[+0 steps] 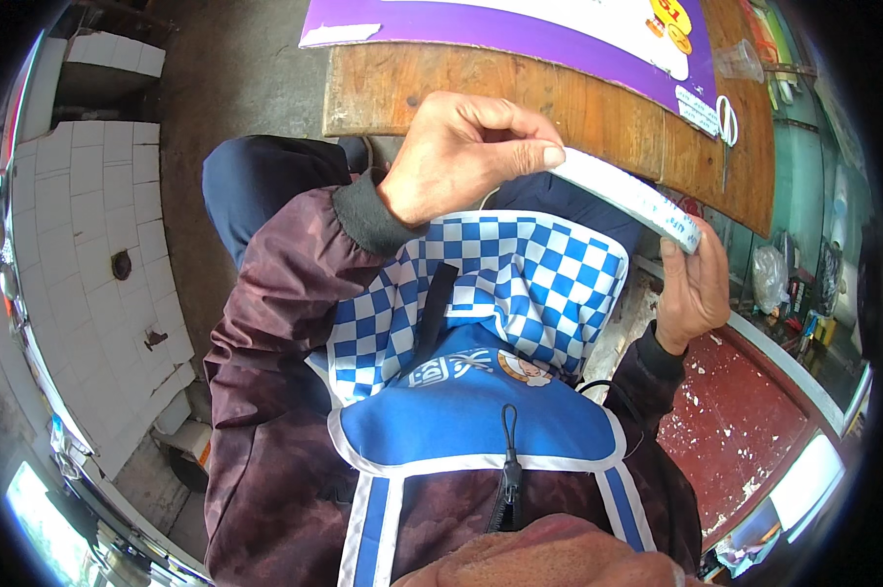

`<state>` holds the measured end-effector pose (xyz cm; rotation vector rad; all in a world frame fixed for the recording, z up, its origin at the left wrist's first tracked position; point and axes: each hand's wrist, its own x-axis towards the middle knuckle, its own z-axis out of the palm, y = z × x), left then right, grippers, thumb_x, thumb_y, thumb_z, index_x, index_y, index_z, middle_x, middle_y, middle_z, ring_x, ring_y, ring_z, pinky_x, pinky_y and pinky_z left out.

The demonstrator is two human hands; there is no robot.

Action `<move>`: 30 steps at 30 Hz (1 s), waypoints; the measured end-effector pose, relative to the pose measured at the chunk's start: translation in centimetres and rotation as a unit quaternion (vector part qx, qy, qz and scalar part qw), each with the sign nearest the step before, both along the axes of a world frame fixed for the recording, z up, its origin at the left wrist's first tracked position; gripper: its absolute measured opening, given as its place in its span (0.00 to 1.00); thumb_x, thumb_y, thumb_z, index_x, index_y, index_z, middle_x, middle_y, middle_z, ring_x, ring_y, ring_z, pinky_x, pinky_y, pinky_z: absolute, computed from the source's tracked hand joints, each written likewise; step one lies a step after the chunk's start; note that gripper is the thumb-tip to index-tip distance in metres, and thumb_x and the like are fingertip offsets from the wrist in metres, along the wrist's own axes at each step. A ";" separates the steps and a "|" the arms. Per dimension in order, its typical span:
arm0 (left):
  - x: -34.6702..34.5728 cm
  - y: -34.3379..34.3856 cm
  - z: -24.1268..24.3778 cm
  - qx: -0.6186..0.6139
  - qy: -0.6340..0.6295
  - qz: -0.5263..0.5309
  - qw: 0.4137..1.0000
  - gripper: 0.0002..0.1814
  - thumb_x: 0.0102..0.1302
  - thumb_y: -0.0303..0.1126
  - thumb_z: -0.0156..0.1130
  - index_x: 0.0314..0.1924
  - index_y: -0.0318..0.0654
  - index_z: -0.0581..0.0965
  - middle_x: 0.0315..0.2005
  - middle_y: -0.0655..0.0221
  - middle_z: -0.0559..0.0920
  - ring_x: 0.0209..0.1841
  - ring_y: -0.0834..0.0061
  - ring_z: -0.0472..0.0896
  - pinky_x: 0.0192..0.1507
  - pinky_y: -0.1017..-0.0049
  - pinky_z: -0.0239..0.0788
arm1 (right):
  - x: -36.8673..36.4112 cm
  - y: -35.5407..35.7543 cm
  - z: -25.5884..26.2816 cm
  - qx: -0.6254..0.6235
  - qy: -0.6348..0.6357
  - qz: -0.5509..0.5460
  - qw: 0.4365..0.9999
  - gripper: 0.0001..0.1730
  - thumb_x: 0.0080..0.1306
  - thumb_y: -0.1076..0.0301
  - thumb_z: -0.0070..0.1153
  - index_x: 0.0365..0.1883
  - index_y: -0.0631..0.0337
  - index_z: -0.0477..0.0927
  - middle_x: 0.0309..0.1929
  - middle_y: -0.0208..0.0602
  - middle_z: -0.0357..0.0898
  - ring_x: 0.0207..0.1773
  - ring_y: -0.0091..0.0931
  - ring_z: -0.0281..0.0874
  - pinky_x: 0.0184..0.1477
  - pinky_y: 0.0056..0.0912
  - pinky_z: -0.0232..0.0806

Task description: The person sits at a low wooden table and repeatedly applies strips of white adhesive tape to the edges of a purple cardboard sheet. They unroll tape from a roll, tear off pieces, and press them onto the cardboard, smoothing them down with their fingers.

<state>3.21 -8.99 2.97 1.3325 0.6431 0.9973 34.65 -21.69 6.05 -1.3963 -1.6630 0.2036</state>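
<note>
A narrow white strip with bluish print near one end (617, 192) is stretched between my two hands, above my lap. My left hand (474, 150) pinches its plain end between thumb and fingers. The printed end sits in my right hand (694, 282), between thumb and fingertips, lower and to the right. Beyond the strip, a purple and white board (544, 37) lies on the wooden table (485, 84). Short printed white strips (697, 110) are stuck at its right corner. White-handled scissors (726, 125) lie beside that corner.
A clear plastic cup (741, 62) lies at the table's right side. Glass shelving with a plastic bag (769, 277) and small items stands to the right, above a worn red panel (742, 425). A white-tiled block (82, 279) stands at the left. A blue apron (478, 418) covers my front.
</note>
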 end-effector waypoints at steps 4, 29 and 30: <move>-0.4 0.1 0.3 -0.012 0.054 0.006 0.998 0.11 0.73 0.38 0.76 0.48 0.41 0.92 0.37 0.69 0.91 0.36 0.78 0.86 0.39 0.76 0.81 | 0.0 0.2 0.6 -0.001 -0.054 0.007 0.999 0.22 0.64 0.85 0.74 0.57 0.70 0.87 0.55 0.55 0.89 0.57 0.39 0.88 0.59 0.42 0.81; -1.1 0.1 1.1 -0.015 0.077 -0.021 0.997 0.27 0.61 0.31 0.86 0.38 0.47 0.68 0.45 0.48 0.91 0.47 0.62 0.93 0.45 0.70 0.86 | -2.0 1.8 3.0 -0.007 -0.221 0.137 0.966 0.24 0.52 0.89 0.70 0.49 0.69 0.89 0.49 0.48 0.90 0.50 0.42 0.89 0.54 0.41 0.80; -1.1 0.0 1.2 -0.014 0.082 -0.018 0.996 0.28 0.60 0.31 0.86 0.38 0.47 0.68 0.45 0.48 0.91 0.47 0.62 0.93 0.44 0.70 0.86 | -2.1 1.7 2.8 -0.007 -0.220 0.140 0.966 0.24 0.52 0.89 0.70 0.49 0.69 0.89 0.48 0.47 0.90 0.50 0.42 0.89 0.53 0.41 0.81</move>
